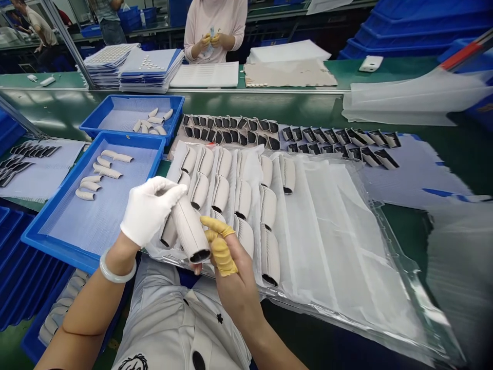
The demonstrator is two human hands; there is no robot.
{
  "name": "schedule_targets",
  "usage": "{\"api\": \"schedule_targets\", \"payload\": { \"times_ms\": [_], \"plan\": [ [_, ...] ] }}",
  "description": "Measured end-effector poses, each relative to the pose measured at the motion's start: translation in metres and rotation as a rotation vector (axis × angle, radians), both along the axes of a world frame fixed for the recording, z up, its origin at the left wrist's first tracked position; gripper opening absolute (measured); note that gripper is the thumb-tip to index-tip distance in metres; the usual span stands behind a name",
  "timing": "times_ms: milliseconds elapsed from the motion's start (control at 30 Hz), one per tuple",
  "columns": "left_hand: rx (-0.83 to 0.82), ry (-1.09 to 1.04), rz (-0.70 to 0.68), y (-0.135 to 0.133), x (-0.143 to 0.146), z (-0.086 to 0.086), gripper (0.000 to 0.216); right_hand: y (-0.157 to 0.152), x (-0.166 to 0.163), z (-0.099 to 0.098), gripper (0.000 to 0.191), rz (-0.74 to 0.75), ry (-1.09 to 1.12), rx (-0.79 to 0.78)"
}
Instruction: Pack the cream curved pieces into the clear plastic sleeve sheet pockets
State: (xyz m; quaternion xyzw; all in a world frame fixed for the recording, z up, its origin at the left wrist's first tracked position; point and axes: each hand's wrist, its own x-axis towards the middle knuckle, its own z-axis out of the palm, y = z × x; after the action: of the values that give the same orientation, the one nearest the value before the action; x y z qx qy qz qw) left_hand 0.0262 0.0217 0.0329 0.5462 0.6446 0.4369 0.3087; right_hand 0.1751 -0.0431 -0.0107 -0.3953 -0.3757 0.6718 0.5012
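A beige stitched sleeve-like cover (189, 228) with a dark open end is held up between my two hands. My left hand (148, 210), in a white glove, pinches its upper end. With yellow finger cots on some fingers, my right hand (231, 259) grips the lower end from the side. Beneath them lies a clear plastic sheet (385, 293) with white tissue paper (319, 231) folded into strips. Rows of similar beige covers (220, 192) rest in the strips on its left half; part of the nearest left row is hidden behind my hands.
Two blue trays (154, 159) with small beige pieces stand at the left. Behind the sheet are rows of dark-lined pieces (231, 134) on boards. Across the bench, a person in a pink top (215, 23) works with finger cots. Blue bins (427, 25) are stacked at the far right.
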Motion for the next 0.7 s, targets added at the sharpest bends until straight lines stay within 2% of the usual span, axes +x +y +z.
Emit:
{"api": "schedule_targets", "payload": {
  "times_ms": [133, 233, 400, 533, 700],
  "plan": [
    [-0.252, -0.198, -0.025, 0.01, -0.001, -0.015, 0.032, -0.003, 0.004, 0.005, 0.028, -0.038, 0.04, 0.041],
    [-0.335, -0.26, -0.034, 0.013, 0.0, -0.023, 0.035, -0.002, 0.005, 0.008, 0.027, -0.047, 0.026, 0.06],
    [-0.371, -0.281, -0.076, 0.016, 0.004, -0.031, 0.037, 0.003, 0.006, 0.011, 0.028, -0.062, 0.003, 0.051],
    [-0.386, -0.24, -0.056, 0.018, 0.007, -0.034, 0.037, 0.005, 0.009, 0.014, 0.028, -0.079, -0.047, -0.015],
    [-0.34, -0.142, -0.008, 0.021, 0.014, -0.036, 0.031, 0.006, 0.015, 0.012, 0.025, -0.11, -0.052, 0.011]
  ]
}}
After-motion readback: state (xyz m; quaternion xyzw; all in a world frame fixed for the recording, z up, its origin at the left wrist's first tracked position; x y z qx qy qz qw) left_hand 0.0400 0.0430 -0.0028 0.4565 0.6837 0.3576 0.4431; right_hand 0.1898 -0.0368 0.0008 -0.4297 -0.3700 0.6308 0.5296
